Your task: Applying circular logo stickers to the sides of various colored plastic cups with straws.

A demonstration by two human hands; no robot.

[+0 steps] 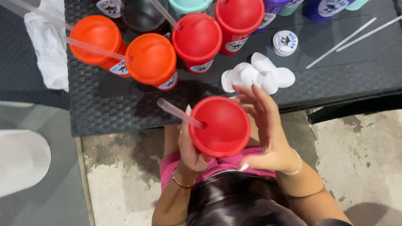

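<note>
I hold a red lidded cup (220,125) above my lap, seen from the top, with a clear straw (178,112) poking out of its lid toward the left. My left hand (190,152) wraps the cup's left side from below. My right hand (266,125) rests against the cup's right side, fingers spread and pointing up along its wall. Just beyond the cup, a pile of white round sticker backings (257,76) lies on the dark woven table (125,109).
Two orange lidded cups (150,58) (97,38) and two red ones (197,37) (238,19) stand on the table, with more cups behind. A small stack of round stickers (285,42), loose straws (341,42) and a white plastic bag (48,42) lie nearby. Concrete floor below.
</note>
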